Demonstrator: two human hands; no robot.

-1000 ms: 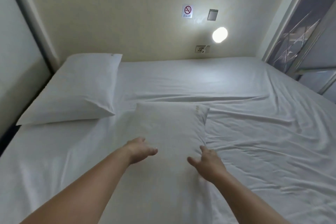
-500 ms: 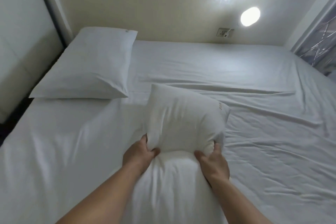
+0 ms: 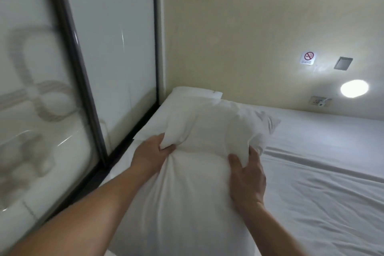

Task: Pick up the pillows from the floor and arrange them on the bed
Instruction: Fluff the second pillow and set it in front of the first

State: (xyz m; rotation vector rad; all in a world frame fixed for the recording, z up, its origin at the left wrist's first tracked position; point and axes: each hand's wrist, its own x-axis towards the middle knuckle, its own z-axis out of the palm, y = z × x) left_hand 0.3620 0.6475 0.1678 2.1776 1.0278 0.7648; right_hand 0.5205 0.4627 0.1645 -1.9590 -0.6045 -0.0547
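I hold a white pillow in both hands, lifted above the bed's left side. My left hand pinches its left edge. My right hand grips its right edge with fingers spread over the fabric. Behind and under it lies a second white pillow at the head of the bed, mostly hidden, with only its far corner and left edge showing. The bed has a wrinkled white sheet.
A frosted glass partition with a dark frame runs close along the bed's left side. The cream wall at the head carries a no-smoking sign, a switch plate, a lit round lamp and a socket.
Both hands closed on the middle pillow, lifted it and carried it left and toward the head of the bed, over the first pillow. My view swung left toward the glass partition.
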